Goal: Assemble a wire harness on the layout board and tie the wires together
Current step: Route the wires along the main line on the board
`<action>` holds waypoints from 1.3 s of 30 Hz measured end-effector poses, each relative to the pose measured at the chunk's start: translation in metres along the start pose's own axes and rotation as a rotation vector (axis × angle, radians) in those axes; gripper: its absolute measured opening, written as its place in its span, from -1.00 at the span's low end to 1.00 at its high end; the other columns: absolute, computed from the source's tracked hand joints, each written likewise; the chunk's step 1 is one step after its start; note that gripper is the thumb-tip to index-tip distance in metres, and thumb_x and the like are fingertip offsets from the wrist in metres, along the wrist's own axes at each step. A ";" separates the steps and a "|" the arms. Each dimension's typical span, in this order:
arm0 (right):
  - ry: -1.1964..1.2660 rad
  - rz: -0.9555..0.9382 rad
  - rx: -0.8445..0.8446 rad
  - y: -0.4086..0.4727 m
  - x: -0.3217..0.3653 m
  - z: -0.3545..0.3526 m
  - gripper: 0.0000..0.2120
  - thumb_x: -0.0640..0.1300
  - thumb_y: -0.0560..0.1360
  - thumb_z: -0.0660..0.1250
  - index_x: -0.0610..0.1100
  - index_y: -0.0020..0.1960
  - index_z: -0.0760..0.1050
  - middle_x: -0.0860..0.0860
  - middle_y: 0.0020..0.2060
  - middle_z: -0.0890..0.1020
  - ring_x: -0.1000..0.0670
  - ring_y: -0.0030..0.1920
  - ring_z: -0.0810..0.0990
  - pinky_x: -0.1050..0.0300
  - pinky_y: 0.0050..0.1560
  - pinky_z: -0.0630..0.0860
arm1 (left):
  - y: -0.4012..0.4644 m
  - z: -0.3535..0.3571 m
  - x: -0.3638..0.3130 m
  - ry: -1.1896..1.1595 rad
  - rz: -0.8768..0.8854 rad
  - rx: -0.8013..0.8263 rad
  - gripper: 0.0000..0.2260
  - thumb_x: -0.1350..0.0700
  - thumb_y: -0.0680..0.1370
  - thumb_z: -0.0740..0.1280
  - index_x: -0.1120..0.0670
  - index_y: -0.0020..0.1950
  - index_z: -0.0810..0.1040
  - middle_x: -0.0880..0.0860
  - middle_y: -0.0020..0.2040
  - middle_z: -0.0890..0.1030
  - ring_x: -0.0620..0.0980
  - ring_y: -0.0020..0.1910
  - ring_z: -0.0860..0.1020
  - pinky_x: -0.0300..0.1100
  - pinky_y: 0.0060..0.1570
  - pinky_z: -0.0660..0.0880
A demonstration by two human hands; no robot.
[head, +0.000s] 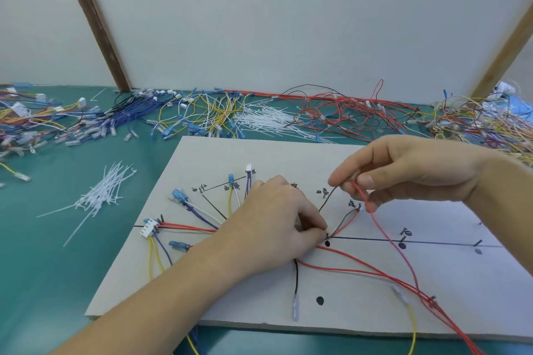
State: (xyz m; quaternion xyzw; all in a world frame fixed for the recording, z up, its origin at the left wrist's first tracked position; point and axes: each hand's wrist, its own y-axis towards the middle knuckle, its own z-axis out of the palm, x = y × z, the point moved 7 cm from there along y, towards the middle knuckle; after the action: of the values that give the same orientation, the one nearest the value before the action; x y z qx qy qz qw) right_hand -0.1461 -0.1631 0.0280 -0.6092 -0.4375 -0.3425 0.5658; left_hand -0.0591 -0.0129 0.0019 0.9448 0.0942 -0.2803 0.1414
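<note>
A grey layout board (288, 153) with black drawn lines, dots and labels lies on the green table. Red, yellow, purple, white and black wires fan out over it from a junction near its middle. A white connector (150, 227) and blue terminals (179, 195) sit at the left branch ends. My left hand (277, 225) presses down on the wire bundle at the junction, fingertips pinched at a nail. My right hand (403, 170) hovers above the board and pinches a red wire (383, 235) that trails down to the lower right.
A loose heap of white cable ties (106, 187) lies left of the board. Piles of blue, yellow and red wires (340, 112) and more white ties (268, 119) line the back of the table. White panels with wooden frames stand behind.
</note>
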 end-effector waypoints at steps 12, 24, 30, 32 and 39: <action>-0.249 -0.161 -0.489 0.064 0.006 0.008 -0.92 -0.09 0.51 0.53 -0.10 -0.08 0.75 -0.02 -0.32 0.68 0.08 -0.35 0.59 0.21 -0.34 0.52 | 0.002 -0.058 0.047 -0.404 -0.338 -0.432 -0.91 0.10 0.63 0.35 -0.05 -0.05 0.61 -0.20 -0.26 0.73 -0.27 -0.39 0.56 -0.49 -0.41 0.40; -0.384 -0.075 -0.509 0.081 0.010 0.009 -0.90 -0.11 0.39 0.64 -0.07 -0.16 0.74 -0.02 -0.35 0.72 0.08 -0.32 0.59 0.18 -0.20 0.47 | 0.003 -0.060 0.044 -0.231 -0.279 -0.388 -0.92 0.00 0.45 0.47 -0.07 -0.24 0.67 -0.15 -0.33 0.68 -0.19 -0.34 0.62 -0.31 -0.32 0.51; -0.479 -0.042 -0.488 0.083 0.014 0.011 -0.96 -0.10 0.42 0.60 -0.04 -0.19 0.76 -0.13 -0.32 0.72 0.04 -0.39 0.52 0.17 -0.30 0.48 | 0.004 -0.049 0.028 -0.156 -0.149 -0.172 -0.87 0.12 0.40 0.49 -0.03 -0.34 0.63 -0.15 -0.42 0.61 -0.22 -0.44 0.50 -0.44 -0.40 0.36; -0.515 -0.019 -0.488 0.082 0.017 0.012 -0.94 -0.10 0.46 0.57 -0.06 -0.18 0.76 -0.04 -0.41 0.68 0.08 -0.43 0.52 0.19 -0.34 0.50 | 0.004 -0.047 0.028 -0.111 -0.162 -0.113 -0.87 0.14 0.40 0.49 -0.02 -0.34 0.64 -0.16 -0.44 0.59 -0.22 -0.46 0.48 -0.44 -0.42 0.35; -0.509 -0.057 -0.477 0.066 0.021 0.030 -0.89 -0.16 0.51 0.46 -0.03 -0.09 0.76 0.04 -0.36 0.70 0.16 -0.38 0.56 0.25 -0.34 0.53 | 0.000 -0.041 0.015 -0.113 -0.056 0.023 -0.91 0.16 0.42 0.51 -0.01 -0.27 0.71 -0.23 -0.44 0.59 -0.24 -0.44 0.51 -0.48 -0.38 0.34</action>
State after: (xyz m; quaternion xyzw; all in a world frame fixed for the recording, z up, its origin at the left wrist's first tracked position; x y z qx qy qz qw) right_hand -0.0796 -0.1284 0.0180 -0.7776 -0.4892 -0.2879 0.2706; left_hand -0.0260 0.0013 0.0261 0.9259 0.1091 -0.3382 0.1278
